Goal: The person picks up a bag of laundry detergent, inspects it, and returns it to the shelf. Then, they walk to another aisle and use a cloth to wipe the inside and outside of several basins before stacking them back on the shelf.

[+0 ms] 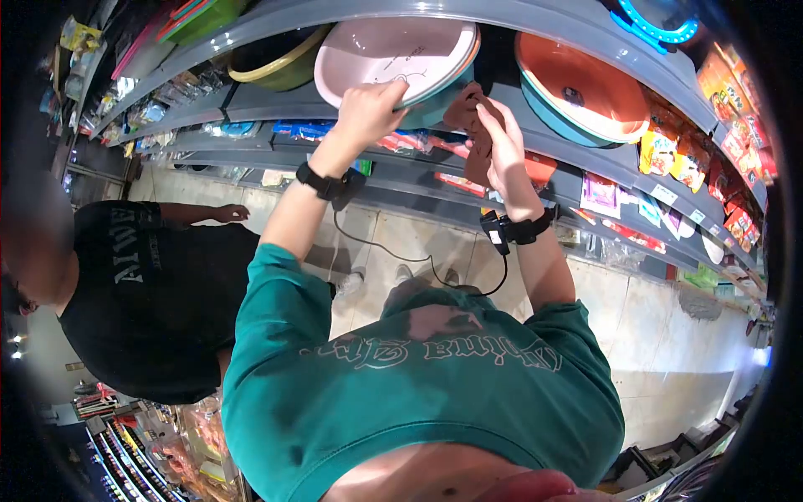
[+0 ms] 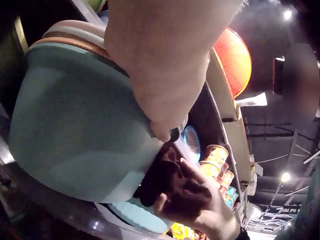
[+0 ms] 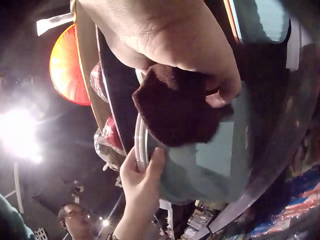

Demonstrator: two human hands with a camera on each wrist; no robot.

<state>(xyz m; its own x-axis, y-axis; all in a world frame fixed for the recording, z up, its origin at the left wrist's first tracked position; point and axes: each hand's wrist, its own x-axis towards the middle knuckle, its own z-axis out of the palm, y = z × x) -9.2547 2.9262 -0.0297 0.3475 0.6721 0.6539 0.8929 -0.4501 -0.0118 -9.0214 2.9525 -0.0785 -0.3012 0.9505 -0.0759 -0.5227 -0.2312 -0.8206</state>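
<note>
My left hand (image 1: 372, 113) grips the rim of a stack of nested plastic basins, a pale pink one (image 1: 360, 46) on top and a teal one (image 2: 70, 125) outermost. In the right wrist view the thumb of that left hand (image 3: 137, 185) lies on the outside of the rim. A crumpled dark brown cloth (image 1: 478, 151) is held in my right hand (image 1: 507, 159), just right of the stack. The cloth (image 3: 180, 107) overlaps the teal wall in the right wrist view. The stack stands tilted on a grey shelf, its mouth toward me.
Another basin stack, orange inside (image 1: 577, 84), sits to the right, and a dark basin with a yellowish rim (image 1: 284, 63) to the left. Snack packets (image 1: 669, 155) hang along the shelf edge (image 1: 602, 159). A person in a black shirt (image 1: 159, 293) stands at my left. A thin cable (image 1: 401, 255) links my wrists.
</note>
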